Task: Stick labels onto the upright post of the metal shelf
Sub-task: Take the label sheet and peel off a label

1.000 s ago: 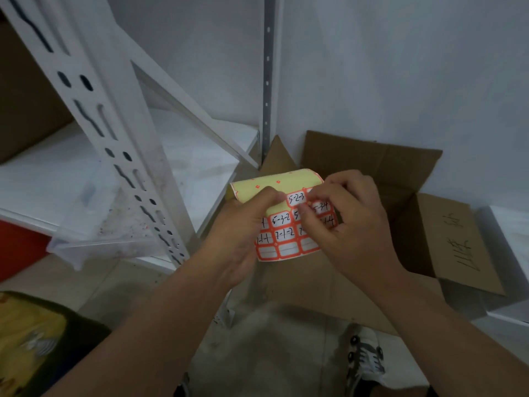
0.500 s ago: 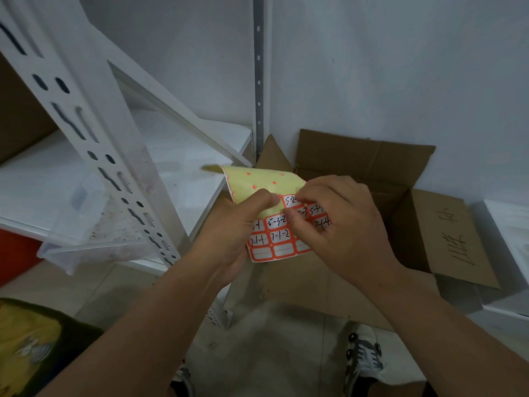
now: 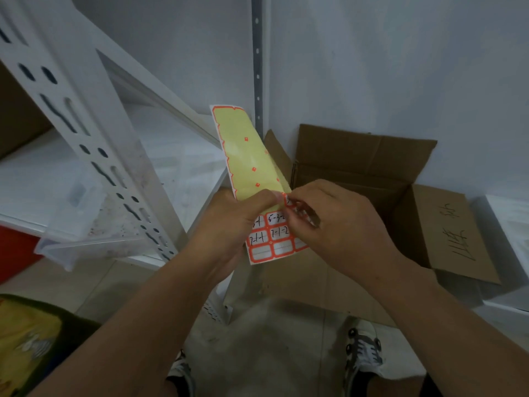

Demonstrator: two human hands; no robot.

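1. Before the chest, the left hand [image 3: 229, 224] grips the label sheet [image 3: 257, 196], thumb pressed on its bare yellow backing.
2. The right hand [image 3: 337, 224] pinches one label [image 3: 287, 199] at the sheet's edge between thumb and forefinger.
3. Left, the slotted upright post [image 3: 86, 133] leans across the view, apart from both hands.
4. Beyond, an open cardboard box [image 3: 357, 161] stands by the wall; its contents are hidden.

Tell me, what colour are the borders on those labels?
Orange-red borders around white labels, clearest in the head view, on the sheet's lower part.
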